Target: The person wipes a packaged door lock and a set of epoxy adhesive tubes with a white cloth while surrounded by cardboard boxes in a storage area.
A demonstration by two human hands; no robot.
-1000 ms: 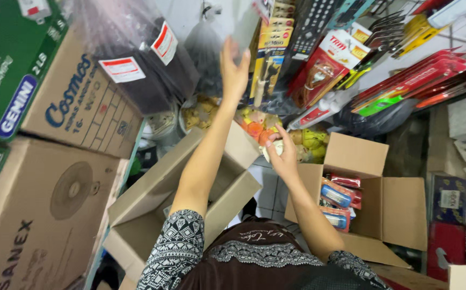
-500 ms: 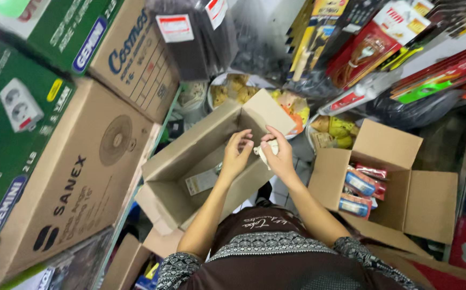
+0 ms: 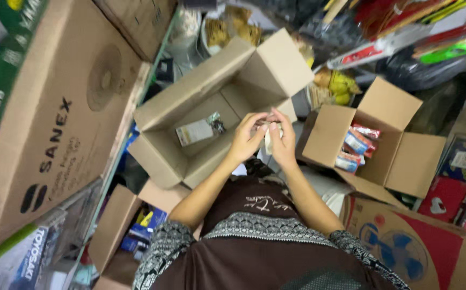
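Observation:
My left hand (image 3: 246, 138) and my right hand (image 3: 283, 140) meet in front of my chest, both gripping a small pale packaged item (image 3: 270, 134) between the fingers. Most of the item is hidden by the fingers. The hands hover over the near edge of a large open cardboard box (image 3: 163, 156), which holds one flat carded package (image 3: 196, 130) on its bottom. To the right stands a smaller open cardboard box (image 3: 399, 156) with several red and blue packs (image 3: 353, 147) stacked inside.
A tall brown carton with a fan drawing (image 3: 56, 129) leans at the left. Another open box with blue goods (image 3: 136, 231) sits at lower left, a red fan carton (image 3: 399, 247) at lower right. Hanging packaged goods and bags (image 3: 404, 37) fill the wall above.
My left hand came down from the hanging goods overhead to join the right hand. Both hands drew closer to my chest, and the view tilted down toward the boxes.

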